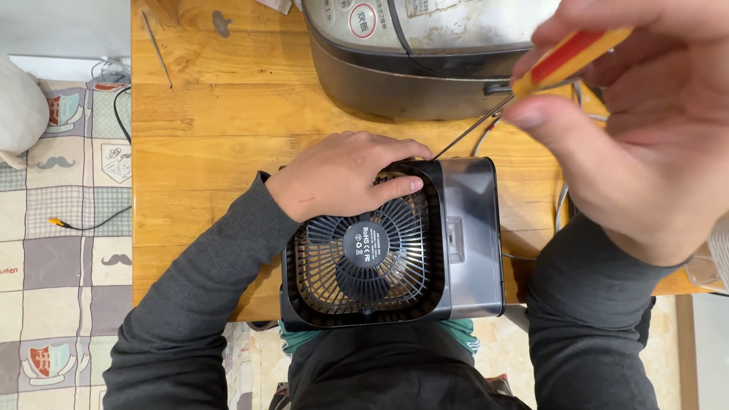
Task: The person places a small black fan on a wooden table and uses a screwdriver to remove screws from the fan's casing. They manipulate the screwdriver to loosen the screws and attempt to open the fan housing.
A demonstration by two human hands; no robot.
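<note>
Left hand (342, 173) spread flat and pressing down on the far-left corner of a small black box fan (391, 247), fingers half curled over the rim and the thumb laid across the round grille; nothing gripped, only pinned. Fan lying grille-up at the near edge of a wooden table (213, 114), partly over the lap, with a silver-grey side panel on the side away from that hand.

Right hand (630, 129) raised close to the camera, closed in a pinch on the red-and-yellow handle of a screwdriver (531, 83); thin shaft running down from the fingers to the fan's far edge, tip just beyond the left fingertips.

Likely light and hollow: plastic shell, rigid at the frame but thin and springy in the grille ribs, so easily cracked under a point load. Smooth housing probably slippery on the wood and prone to skating under a push from the tool. Best held at the square outer frame or corners, palm down, well away from ribs and hub.

Beyond the hands, a grey rice cooker (410, 53); further left of the left hand, a loose metal rod (156, 47).
</note>
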